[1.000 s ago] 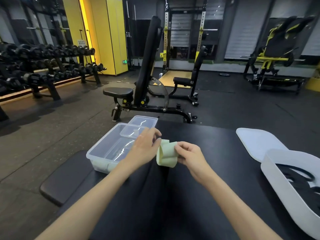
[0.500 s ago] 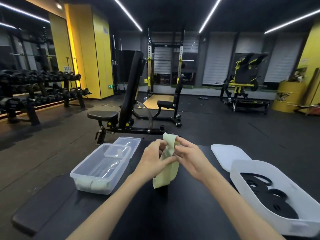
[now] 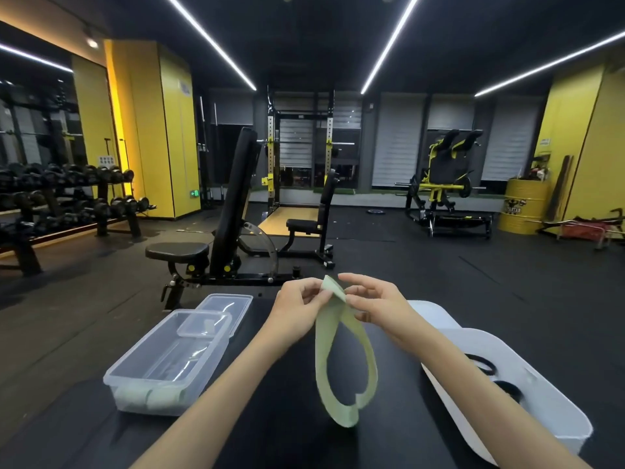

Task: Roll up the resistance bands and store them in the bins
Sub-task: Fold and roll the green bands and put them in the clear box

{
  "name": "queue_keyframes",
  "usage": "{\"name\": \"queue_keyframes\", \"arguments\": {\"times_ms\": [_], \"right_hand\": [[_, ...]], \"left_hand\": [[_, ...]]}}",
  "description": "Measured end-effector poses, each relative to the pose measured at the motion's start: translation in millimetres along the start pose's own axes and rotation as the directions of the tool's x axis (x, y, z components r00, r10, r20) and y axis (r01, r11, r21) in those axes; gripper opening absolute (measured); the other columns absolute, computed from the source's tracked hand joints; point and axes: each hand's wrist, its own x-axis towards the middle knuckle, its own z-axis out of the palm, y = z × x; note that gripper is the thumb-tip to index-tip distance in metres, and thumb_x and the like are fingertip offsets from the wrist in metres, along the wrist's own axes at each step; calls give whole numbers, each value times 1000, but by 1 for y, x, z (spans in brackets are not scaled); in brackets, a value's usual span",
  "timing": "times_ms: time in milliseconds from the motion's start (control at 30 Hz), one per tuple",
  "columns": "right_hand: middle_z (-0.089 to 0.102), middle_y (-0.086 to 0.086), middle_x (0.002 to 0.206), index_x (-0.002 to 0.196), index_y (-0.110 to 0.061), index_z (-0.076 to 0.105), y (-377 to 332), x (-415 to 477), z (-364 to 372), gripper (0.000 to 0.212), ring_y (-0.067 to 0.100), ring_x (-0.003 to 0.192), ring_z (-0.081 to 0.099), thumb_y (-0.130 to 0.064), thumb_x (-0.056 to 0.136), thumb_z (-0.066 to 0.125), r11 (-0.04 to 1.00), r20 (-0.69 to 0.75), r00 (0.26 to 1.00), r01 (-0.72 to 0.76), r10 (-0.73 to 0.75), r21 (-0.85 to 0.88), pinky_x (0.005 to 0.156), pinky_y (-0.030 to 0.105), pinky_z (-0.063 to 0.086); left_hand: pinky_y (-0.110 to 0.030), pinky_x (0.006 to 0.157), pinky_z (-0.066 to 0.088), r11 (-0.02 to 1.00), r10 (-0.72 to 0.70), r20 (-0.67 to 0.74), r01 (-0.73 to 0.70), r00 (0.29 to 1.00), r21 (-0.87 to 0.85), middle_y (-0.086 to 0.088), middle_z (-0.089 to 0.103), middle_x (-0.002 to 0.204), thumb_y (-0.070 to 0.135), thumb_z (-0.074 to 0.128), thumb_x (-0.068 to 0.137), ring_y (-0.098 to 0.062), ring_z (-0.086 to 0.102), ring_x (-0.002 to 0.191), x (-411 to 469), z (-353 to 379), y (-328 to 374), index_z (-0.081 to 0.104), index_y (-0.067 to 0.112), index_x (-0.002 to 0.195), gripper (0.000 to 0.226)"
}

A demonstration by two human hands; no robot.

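Observation:
A pale green resistance band (image 3: 323, 360) hangs as an open loop above the black padded surface (image 3: 277, 434). My left hand (image 3: 297, 311) and my right hand (image 3: 372, 304) both pinch its top end, held up in front of me. To the left stands a clear plastic bin (image 3: 135, 370) with rolled pale green bands (image 3: 148, 397) at its near end. On the right sits a white bin (image 3: 554, 411) holding black bands (image 3: 507, 389).
A clear lid (image 3: 230, 304) lies behind the clear bin and a white lid (image 3: 433, 316) behind the white one. An adjustable bench (image 3: 216, 238) stands just beyond the surface's far edge. A dumbbell rack (image 3: 64, 204) lines the left wall.
The folded band has been lifted and let fall open into a long hanging loop. My view has tilted up, showing more of the gym.

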Motion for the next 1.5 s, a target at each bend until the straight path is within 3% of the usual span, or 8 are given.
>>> {"name": "queue_keyframes", "arguments": {"times_ms": [133, 267, 400, 633, 800, 1067, 1333, 1500], "right_hand": [[71, 3, 107, 110, -26, 70, -14, -10, -11, 19, 18, 104, 64, -26, 93, 62, 995, 24, 996, 91, -90, -48, 89, 37, 48], [73, 9, 99, 105, -11, 71, -29, -19, -13, 17, 21, 97, 67, -13, 88, 67, 977, 21, 977, 211, -211, -42, 91, 35, 52], [73, 12, 95, 99, -5, 72, -38, -16, -13, 13, 27, 93, 69, -3, 89, 64, 967, -31, 969, 240, -243, -86, 90, 47, 53], [72, 15, 93, 93, -17, 75, -46, -9, -15, 11, 30, 79, 62, -20, 90, 64, 974, -145, 964, 212, -221, -77, 77, 66, 48], [73, 10, 89, 93, -14, 74, -48, -9, -21, 12, 23, 74, 65, -17, 93, 62, 974, -169, 960, 210, -222, -87, 65, 49, 54], [72, 2, 88, 92, -12, 73, -51, -5, -24, 13, 14, 76, 65, -16, 93, 61, 977, -215, 953, 213, -215, -33, 62, 33, 51], [72, 12, 94, 98, -17, 71, -39, 5, -11, 12, 25, 77, 64, -22, 93, 62, 985, -239, 963, 148, -122, 91, 68, 41, 50], [71, 14, 107, 117, -6, 63, -24, 10, -2, 33, 30, 97, 68, -21, 88, 66, 966, -80, 996, 62, -44, 249, 84, 43, 55]], "left_hand": [[-37, 91, 54, 980, -5, 17, 9, 1000, -198, -2, 75, 95, 15, 58, 96, -18, 70, 95, 2, 3, 18, 73, 20, 93, 16], [-35, 88, 54, 974, 1, 3, 0, 1000, -225, -3, 75, 90, 20, 61, 94, -16, 71, 89, 4, 7, 28, 75, 19, 90, 14], [-31, 82, 53, 980, 3, -11, -5, 1000, -201, -1, 75, 88, 24, 64, 93, -17, 69, 87, 7, 8, 31, 76, 23, 88, 13], [-36, 96, 51, 980, -10, 78, 26, 997, -196, -1, 75, 97, 18, 74, 84, -16, 70, 95, 10, 5, 34, 60, 5, 102, 27], [-31, 94, 49, 984, -50, 172, 78, 984, -159, 3, 74, 99, 20, 78, 81, -10, 69, 96, 4, 15, 29, 53, 17, 113, 41], [-27, 97, 47, 989, -21, 296, 62, 955, -131, 5, 74, 103, 27, 73, 85, -10, 68, 101, -5, 22, 16, 66, 18, 109, 26], [-31, 93, 51, 987, -1, 182, 29, 983, -155, -2, 75, 101, 9, 60, 94, -16, 71, 97, 0, 21, 12, 69, 10, 108, 16], [-38, 94, 53, 987, -32, 101, 47, 994, -156, -2, 75, 99, 12, 56, 97, -17, 71, 95, 3, 13, 8, 68, 17, 105, 15]]}}
